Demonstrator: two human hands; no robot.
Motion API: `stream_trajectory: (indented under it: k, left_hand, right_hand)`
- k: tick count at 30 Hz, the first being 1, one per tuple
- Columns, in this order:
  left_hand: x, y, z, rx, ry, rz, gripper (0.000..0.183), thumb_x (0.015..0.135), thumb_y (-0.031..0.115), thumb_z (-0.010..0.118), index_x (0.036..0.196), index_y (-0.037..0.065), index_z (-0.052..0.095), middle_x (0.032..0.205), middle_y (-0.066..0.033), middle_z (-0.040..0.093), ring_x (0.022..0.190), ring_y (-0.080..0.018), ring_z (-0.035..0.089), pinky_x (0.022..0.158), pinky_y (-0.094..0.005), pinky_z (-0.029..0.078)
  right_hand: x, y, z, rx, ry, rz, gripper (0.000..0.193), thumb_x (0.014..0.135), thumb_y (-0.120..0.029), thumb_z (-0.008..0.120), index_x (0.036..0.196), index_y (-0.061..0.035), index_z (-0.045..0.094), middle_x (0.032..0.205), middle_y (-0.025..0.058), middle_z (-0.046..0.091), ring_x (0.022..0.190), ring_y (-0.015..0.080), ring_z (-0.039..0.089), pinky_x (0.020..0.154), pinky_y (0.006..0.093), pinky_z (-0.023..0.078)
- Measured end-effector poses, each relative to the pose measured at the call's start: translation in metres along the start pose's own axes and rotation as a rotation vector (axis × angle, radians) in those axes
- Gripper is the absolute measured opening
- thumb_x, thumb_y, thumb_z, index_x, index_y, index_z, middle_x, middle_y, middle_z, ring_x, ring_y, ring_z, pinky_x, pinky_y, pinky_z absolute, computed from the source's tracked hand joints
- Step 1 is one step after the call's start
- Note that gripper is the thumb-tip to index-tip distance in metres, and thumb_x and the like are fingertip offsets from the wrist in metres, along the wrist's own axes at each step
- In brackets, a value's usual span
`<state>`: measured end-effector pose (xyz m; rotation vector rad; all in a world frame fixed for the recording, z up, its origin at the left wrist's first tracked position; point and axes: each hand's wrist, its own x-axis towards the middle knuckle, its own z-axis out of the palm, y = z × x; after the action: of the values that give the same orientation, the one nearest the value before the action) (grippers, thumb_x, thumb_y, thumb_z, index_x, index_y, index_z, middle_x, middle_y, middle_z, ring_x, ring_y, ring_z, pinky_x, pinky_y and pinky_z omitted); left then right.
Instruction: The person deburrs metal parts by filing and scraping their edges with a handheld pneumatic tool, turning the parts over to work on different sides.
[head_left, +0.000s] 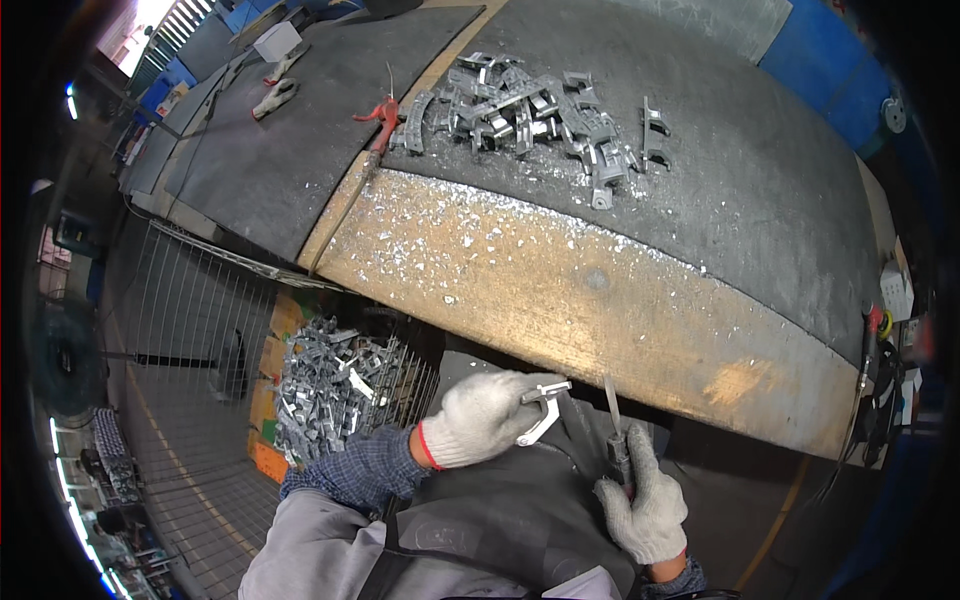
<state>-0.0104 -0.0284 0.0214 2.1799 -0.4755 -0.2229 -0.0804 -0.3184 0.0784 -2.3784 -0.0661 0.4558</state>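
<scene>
My left hand, in a white knit glove with a red cuff, grips a small silver cast-metal bracket in front of my dark apron. My right hand, gloved the same way, is closed around the dark handle of a file. The narrow grey blade points up toward the bench edge. File and bracket are apart, with a short gap between them. Beyond my hands, a heap of similar silver brackets lies on the black bench mat.
The bench's wooden edge is strewn with metal chips. A red air gun lies left of the heap, its hose hanging over the edge. A wire basket of brackets stands below left. Gloves lie on the far left mat.
</scene>
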Motion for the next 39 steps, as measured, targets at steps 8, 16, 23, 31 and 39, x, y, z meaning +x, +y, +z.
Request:
stream_trajectory:
  k: [8,16,23,31,39]
  left_hand:
    - [-0.003,-0.063,0.075,0.115,0.154,-0.197,0.020,0.099,0.019,0.073,0.113,0.005,0.071,0.098,-0.0181,0.072,0.090,-0.0423,0.073,0.079,-0.0529,0.058]
    - [-0.006,-0.065,0.084,0.165,0.225,-0.123,0.021,0.096,0.017,0.075,0.112,0.004,0.071,0.096,-0.0188,0.071,0.088,-0.0422,0.072,0.076,-0.0531,0.057]
    - [-0.004,-0.064,0.083,0.146,0.243,-0.112,0.021,0.096,0.017,0.075,0.113,0.006,0.070,0.095,-0.0162,0.072,0.086,-0.0404,0.073,0.077,-0.0513,0.058]
    - [-0.004,-0.064,0.087,0.161,0.273,-0.086,0.020,0.096,0.017,0.075,0.110,0.005,0.070,0.094,-0.0175,0.073,0.083,-0.0420,0.073,0.073,-0.0513,0.058]
    - [0.000,-0.046,0.087,0.081,0.220,-0.240,0.021,0.096,0.015,0.074,0.112,0.005,0.069,0.097,-0.0204,0.072,0.086,-0.0447,0.073,0.074,-0.0528,0.059]
  right_hand:
    - [0.001,-0.007,0.009,-0.094,-0.187,-0.156,0.082,0.096,-0.041,0.081,0.164,-0.0084,0.051,0.081,0.0196,0.076,0.071,0.0393,0.078,0.065,0.0491,0.063]
    - [0.009,-0.013,0.012,-0.153,-0.308,-0.164,0.077,0.100,-0.044,0.077,0.164,-0.0109,0.051,0.077,0.0200,0.075,0.067,0.0398,0.077,0.062,0.0501,0.062]
    - [0.018,-0.017,0.014,-0.113,-0.330,-0.150,0.078,0.102,-0.044,0.075,0.166,-0.0086,0.047,0.078,0.0203,0.076,0.069,0.0403,0.077,0.063,0.0496,0.062]
    - [0.011,-0.009,0.016,-0.096,-0.295,-0.141,0.079,0.103,-0.044,0.074,0.166,-0.0071,0.046,0.079,0.0215,0.076,0.069,0.0411,0.077,0.063,0.0507,0.062]
    - [-0.002,-0.017,0.006,-0.293,-0.284,-0.132,0.076,0.103,-0.047,0.073,0.166,-0.0138,0.048,0.077,0.0261,0.074,0.063,0.0431,0.075,0.057,0.0528,0.061]
